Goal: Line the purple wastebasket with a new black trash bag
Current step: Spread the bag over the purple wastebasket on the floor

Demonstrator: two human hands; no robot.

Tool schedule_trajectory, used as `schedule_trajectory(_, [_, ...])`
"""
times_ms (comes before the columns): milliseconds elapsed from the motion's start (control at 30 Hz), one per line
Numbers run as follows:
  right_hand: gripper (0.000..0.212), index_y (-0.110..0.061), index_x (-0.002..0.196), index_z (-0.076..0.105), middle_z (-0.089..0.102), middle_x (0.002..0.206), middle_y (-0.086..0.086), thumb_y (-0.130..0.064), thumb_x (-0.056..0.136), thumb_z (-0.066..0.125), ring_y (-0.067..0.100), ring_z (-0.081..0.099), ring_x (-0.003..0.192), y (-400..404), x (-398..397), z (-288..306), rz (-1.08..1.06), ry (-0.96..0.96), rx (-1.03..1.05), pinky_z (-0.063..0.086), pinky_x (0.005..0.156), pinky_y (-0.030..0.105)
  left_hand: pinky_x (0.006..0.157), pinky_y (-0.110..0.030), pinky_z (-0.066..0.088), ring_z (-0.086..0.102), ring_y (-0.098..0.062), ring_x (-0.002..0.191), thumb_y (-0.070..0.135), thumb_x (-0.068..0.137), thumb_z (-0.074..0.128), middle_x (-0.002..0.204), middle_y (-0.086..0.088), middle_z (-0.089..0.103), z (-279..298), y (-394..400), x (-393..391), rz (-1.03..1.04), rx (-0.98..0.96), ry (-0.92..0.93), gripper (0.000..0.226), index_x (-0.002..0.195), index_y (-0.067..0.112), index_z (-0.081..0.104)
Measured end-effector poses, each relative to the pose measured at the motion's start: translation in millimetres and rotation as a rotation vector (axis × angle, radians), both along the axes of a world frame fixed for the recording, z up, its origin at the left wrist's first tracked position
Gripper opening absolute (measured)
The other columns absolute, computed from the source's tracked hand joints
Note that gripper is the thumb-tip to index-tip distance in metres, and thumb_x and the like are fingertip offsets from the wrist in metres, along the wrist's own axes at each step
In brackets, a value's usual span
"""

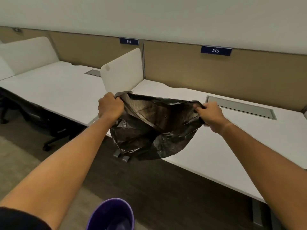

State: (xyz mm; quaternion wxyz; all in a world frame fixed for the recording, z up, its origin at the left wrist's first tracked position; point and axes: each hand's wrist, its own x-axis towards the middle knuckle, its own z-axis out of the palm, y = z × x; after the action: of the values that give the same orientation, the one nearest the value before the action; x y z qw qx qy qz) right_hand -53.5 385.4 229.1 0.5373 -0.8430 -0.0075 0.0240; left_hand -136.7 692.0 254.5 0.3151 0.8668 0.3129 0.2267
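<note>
A black trash bag hangs in the air in front of me, its mouth stretched wide and the rest billowing below. My left hand grips the bag's left rim and my right hand grips its right rim, both arms held out over the desk edge. The purple wastebasket stands on the floor at the bottom of the view, between my arms and well below the bag. Its inside looks bare; its lower part is cut off by the frame.
A long white desk runs behind the bag, with a white divider panel, grey cable hatches and tan back panels numbered 214 and 215. A black office chair sits under the desk at left. Grey desk legs stand at right.
</note>
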Motion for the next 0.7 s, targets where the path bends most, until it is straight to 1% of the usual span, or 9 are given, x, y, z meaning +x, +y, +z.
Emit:
schedule_trajectory(100, [0.032,-0.002,0.078,0.062,0.047,0.067,0.011,-0.030,0.093,0.061,0.022,0.038,0.059,28.2,-27.2,-12.6,0.105,0.059,0.050,0.030,0.045,0.028,0.069,-0.038,0.041,0.057,-0.037,0.094,0.021,0.095,0.041,0.109,-0.022,0.061,-18.1,17.2,-40.1,0.057,0.015,0.033,0.030,0.109,0.002,0.059])
schedule_trajectory(167, [0.032,0.002,0.086,0.063,0.050,0.074,0.012,-0.030,0.093,0.062,0.023,0.040,0.064,46.7,-44.3,-24.6,0.175,0.124,0.048,0.032,0.049,0.030,0.066,-0.038,0.040,0.055,-0.034,0.089,0.023,0.096,0.040,0.107,-0.020,0.059,-31.7,30.1,-67.8,0.100,0.011,0.058,0.028,0.106,0.004,0.057])
schedule_trajectory(267, [0.019,-0.004,0.084,0.063,0.054,0.078,0.011,-0.022,0.092,0.063,0.022,0.045,0.074,72.4,-68.7,-45.4,0.322,0.248,-0.010,0.038,0.056,0.031,0.069,-0.042,0.046,0.053,-0.033,0.084,0.028,0.097,0.041,0.101,-0.015,0.054,-54.0,51.9,-108.4,0.197,0.002,0.089,0.024,0.101,0.008,0.055])
schedule_trajectory(367, [0.009,-0.005,0.084,0.066,0.058,0.080,0.008,-0.009,0.091,0.061,0.018,0.050,0.077,101.2,-90.6,-66.0,0.437,0.376,-0.079,0.046,0.052,0.023,0.067,-0.042,0.039,0.047,-0.029,0.080,0.032,0.099,0.041,0.092,-0.011,0.050,-80.2,77.3,-149.3,0.251,0.010,0.127,0.024,0.089,0.012,0.051])
schedule_trajectory(433, [0.009,-0.001,0.087,0.067,0.060,0.087,0.009,-0.005,0.092,0.060,0.016,0.053,0.079,121.8,-102.9,-81.9,0.455,0.455,-0.072,0.048,0.047,0.018,0.068,-0.042,0.036,0.046,-0.031,0.081,0.033,0.099,0.041,0.091,-0.014,0.050,-99.4,96.9,-174.8,0.268,-0.008,0.161,0.027,0.085,0.011,0.048])
schedule_trajectory(467, [0.010,0.002,0.089,0.066,0.060,0.091,0.010,-0.003,0.092,0.059,0.015,0.055,0.082,132.4,-108.1,-91.2,0.448,0.488,-0.058,0.049,0.047,0.017,0.068,-0.042,0.036,0.048,-0.035,0.084,0.032,0.099,0.042,0.093,-0.017,0.053,-109.6,107.5,-187.0,0.279,-0.022,0.173,0.028,0.084,0.010,0.048])
schedule_trajectory(567, [0.006,0.008,0.089,0.060,0.056,0.099,0.015,0.005,0.092,0.055,0.018,0.059,0.087,165.1,-125.2,-121.6,0.390,0.578,0.000,0.056,0.052,0.024,0.072,-0.045,0.043,0.054,-0.045,0.094,0.032,0.099,0.043,0.101,-0.026,0.059,-143.3,139.4,-223.5,0.331,-0.060,0.220,0.032,0.087,0.004,0.050])
schedule_trajectory(633, [0.006,0.007,0.089,0.059,0.057,0.099,0.016,0.008,0.092,0.054,0.020,0.061,0.085,185.5,-137.1,-145.6,0.345,0.627,-0.006,0.059,0.058,0.029,0.077,-0.047,0.046,0.056,-0.045,0.097,0.033,0.100,0.042,0.104,-0.028,0.060,-168.3,159.4,-245.9,0.355,-0.083,0.273,0.033,0.094,0.003,0.054])
schedule_trajectory(700, [0.008,0.009,0.094,0.061,0.060,0.102,0.017,0.007,0.092,0.054,0.023,0.063,0.088,201.7,-150.6,-172.6,0.316,0.656,-0.073,0.059,0.060,0.031,0.078,-0.047,0.047,0.057,-0.044,0.099,0.033,0.100,0.042,0.106,-0.027,0.061,-195.4,177.7,-266.0,0.367,-0.094,0.340,0.033,0.099,0.004,0.056])
